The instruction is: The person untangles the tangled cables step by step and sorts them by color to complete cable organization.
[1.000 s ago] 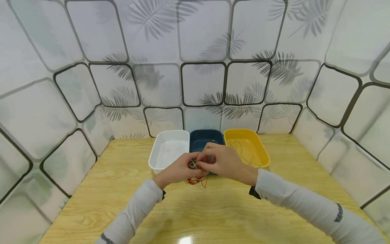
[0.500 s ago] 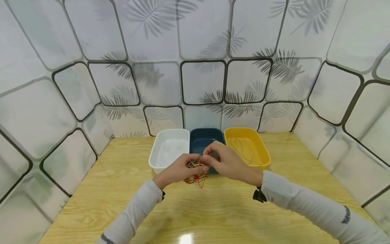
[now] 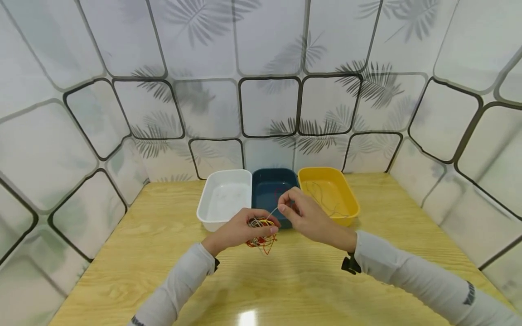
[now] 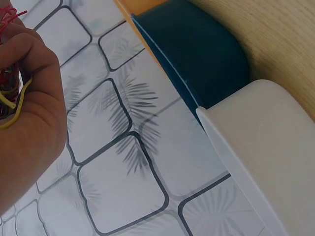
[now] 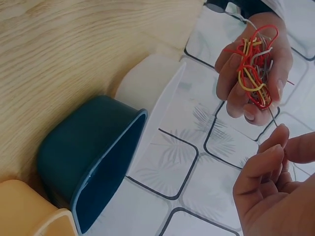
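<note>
A tangled bundle of thin red, yellow and grey wires (image 3: 261,242) lies in the curled fingers of my left hand (image 3: 240,228), with red loops hanging below. One grey wire (image 3: 272,212) stretches from the bundle to my right hand (image 3: 311,221), whose thumb and index fingertip pinch its end. The right wrist view shows the same bundle (image 5: 256,69) cupped in the left palm, with the wire running taut to the right fingertips. Both hands are above the table, just in front of the blue bin (image 3: 275,174). In the left wrist view, the wires (image 4: 10,93) are partly cut off.
A white bin (image 3: 225,219) stands left of the blue one, and a yellow bin (image 3: 346,206) stands right of it. Thin grey wires (image 3: 320,194) lie in the yellow bin. A reddish strand is faintly visible inside the blue bin. Patterned curtains (image 3: 269,106) enclose the wooden table (image 3: 277,285).
My right hand has moved to the right, away from the left, drawing a length of grey wire out of the bundle. The left hand stays nearly in place.
</note>
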A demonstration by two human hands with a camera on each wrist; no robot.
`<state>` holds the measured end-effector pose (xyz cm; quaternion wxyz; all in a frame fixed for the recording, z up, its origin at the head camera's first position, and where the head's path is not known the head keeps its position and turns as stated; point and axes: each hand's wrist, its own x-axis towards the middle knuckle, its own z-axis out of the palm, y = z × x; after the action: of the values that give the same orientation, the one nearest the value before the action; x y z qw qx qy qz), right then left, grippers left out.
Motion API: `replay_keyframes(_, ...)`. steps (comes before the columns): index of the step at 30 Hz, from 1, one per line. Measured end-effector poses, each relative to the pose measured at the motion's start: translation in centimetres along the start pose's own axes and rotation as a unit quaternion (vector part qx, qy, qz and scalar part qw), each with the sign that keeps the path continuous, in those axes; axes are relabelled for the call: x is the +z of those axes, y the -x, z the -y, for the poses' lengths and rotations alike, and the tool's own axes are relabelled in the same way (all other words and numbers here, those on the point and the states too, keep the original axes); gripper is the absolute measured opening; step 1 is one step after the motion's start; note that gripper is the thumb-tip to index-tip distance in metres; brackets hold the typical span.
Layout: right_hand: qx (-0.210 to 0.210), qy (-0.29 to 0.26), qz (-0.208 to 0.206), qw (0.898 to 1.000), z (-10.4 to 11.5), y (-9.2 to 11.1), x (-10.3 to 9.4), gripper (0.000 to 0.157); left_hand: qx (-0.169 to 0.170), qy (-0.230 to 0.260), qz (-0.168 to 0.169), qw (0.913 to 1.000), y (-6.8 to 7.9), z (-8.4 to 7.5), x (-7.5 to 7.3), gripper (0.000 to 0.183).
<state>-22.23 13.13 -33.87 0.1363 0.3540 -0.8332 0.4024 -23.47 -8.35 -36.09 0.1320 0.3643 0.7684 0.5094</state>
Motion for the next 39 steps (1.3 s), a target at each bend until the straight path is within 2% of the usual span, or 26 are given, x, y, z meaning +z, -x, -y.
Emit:
replay_keyframes(3, 0.005, -0.004, -0.006, 1.000, 0.6, -0.1, 0.0, 0.007, -0.001, -0.006, -0.003, 1.0000, 0.2, 0.0, -0.1, 0.022)
replay_keyframes(7, 0.019, -0.040, -0.001, 0.999, 2.5, -0.3, -0.6, 0.005, 0.002, -0.008, -0.003, 1.0000, 0.2, 0.2, -0.4, 0.024)
replay_keyframes(10, 0.037, -0.061, 0.002, 0.997, 3.0, -0.3, -1.0, 0.007, 0.012, -0.010, -0.001, 0.9999, 0.0, 0.3, -0.5, 0.024)
replay_keyframes(19, 0.098, -0.132, 0.004, 0.986, -0.1, 0.4, -1.1, 0.025, 0.008, -0.021, 0.010, 0.9997, -0.9, 0.1, -0.2, 0.027)
replay_keyframes(25, 0.056, -0.072, 0.034, 0.995, -0.9, -0.1, -2.2, 0.016, 0.019, -0.044, 0.017, 0.9987, -1.0, 0.1, -0.4, 0.025)
replay_keyframes(30, -0.008, -0.005, 0.058, 0.998, -1.0, -1.0, -2.5, 0.023, 0.023, -0.064, 0.015, 0.9976, -1.3, -0.2, -1.1, 0.026)
replay_keyframes(35, -0.073, 0.079, 0.068, 0.992, -1.2, -1.2, -2.0, 0.022, 0.006, -0.070, 0.013, 0.9975, -1.5, -0.3, -1.1, 0.034)
replay_keyframes(39, -0.102, 0.134, 0.058, 0.984, -1.5, -1.0, -1.7, 0.016, -0.012, -0.093, 0.014, 0.9955, -1.4, -0.3, -0.8, 0.035)
